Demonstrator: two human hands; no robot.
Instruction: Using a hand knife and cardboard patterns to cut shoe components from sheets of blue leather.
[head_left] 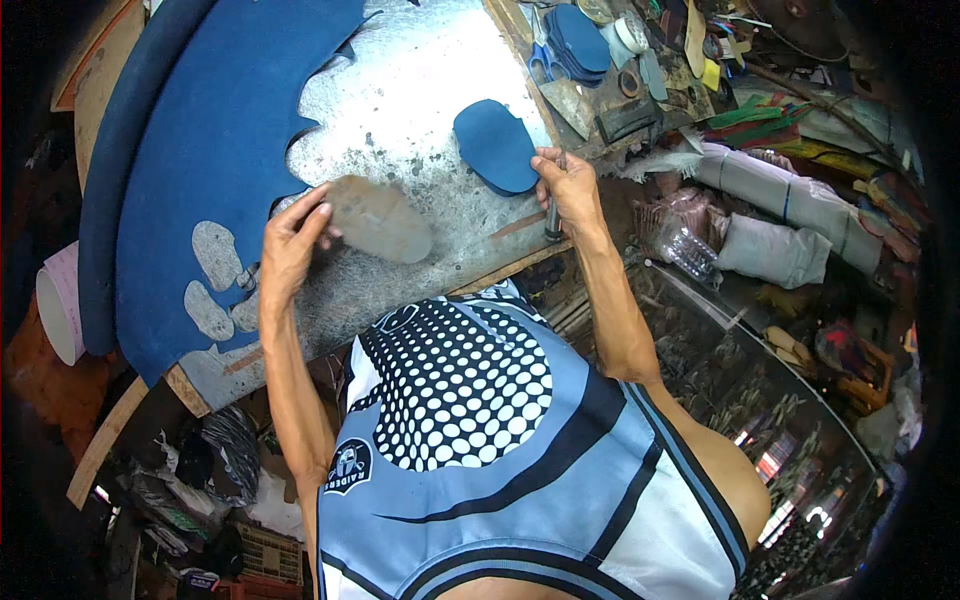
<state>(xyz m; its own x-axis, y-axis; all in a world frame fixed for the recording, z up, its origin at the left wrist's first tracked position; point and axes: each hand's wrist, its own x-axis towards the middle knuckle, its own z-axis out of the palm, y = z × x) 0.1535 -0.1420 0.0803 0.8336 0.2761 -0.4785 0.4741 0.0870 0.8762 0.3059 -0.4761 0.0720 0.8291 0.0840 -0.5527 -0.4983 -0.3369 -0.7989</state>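
My left hand (293,243) pinches the edge of a flat grey-brown oval template (380,218), tilted above the metal-topped table (395,110). The thumb and fingers grip its upper left side. Farther right, my right hand (568,190) holds a blue cut-out piece (496,148) of similar rounded shape between thumb and fingers. A dark slim tool (552,220) runs down beside that palm; its kind is hard to tell. To the left lies a large blue sheet (225,120) with sole-shaped holes and a scalloped right edge.
Scissors with blue handles (543,60) and a stack of blue cut pieces (580,42) lie at the table's far right, among tape rolls and scraps. Wrapped white rolls (790,190) and a bag (773,252) fill the right side. A plastic crate (268,555) stands low at left.
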